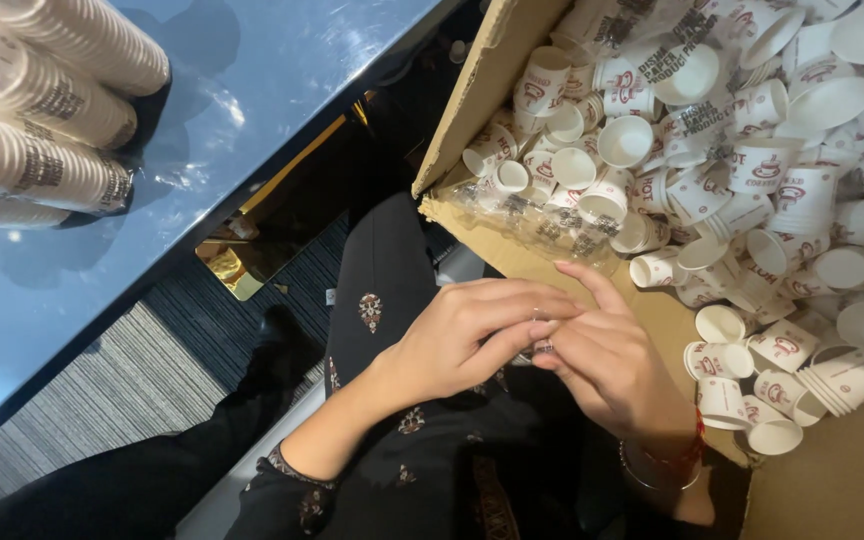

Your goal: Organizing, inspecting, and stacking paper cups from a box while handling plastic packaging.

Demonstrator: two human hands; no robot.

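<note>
1. Glossy blue worktop [282, 70] at upper left.
2. Wrapped sleeves of stacked cups [42, 110] lying on it.
3. Grey striped carpet [122, 390] below.
4. Gold foil object [235, 270] underneath the worktop edge.

My left hand [462, 335] and my right hand [607, 360] meet in the middle, over my lap. The fingers [542, 325] of both hands touch and pinch something small; I cannot tell what it is. Just to the right is a big cardboard box [482, 90] full of little white paper cups [752, 150] with red pictures, all jumbled up. A clear plastic sleeve [532, 215] lies on the near edge of the pile. Far off on the left, long stacks of cups [42, 110] lie on a shiny blue desk [282, 70].
</note>
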